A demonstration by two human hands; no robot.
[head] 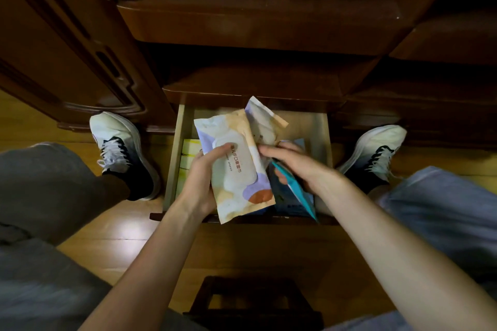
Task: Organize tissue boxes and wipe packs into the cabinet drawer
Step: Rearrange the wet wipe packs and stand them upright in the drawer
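The bottom cabinet drawer (173, 158) stands pulled out between my feet. My left hand (202, 177) grips a pastel wipe pack (236, 169) with a white flap lid, held tilted above the drawer. A second, similar wipe pack (262, 119) stands behind it, leaning toward the drawer's back. My right hand (289, 162) reaches in beside it, fingers curled over a teal-edged pack (291, 185) on the drawer's right side. A yellow and white tissue box (189, 154) lies along the drawer's left wall, partly hidden by my left hand.
Dark wooden cabinet fronts (255, 29) rise behind the drawer, and a carved door (67, 62) stands open at left. My white and black shoes (121, 150) flank the drawer on the wooden floor (121, 244). A dark stool (252, 301) sits under me.
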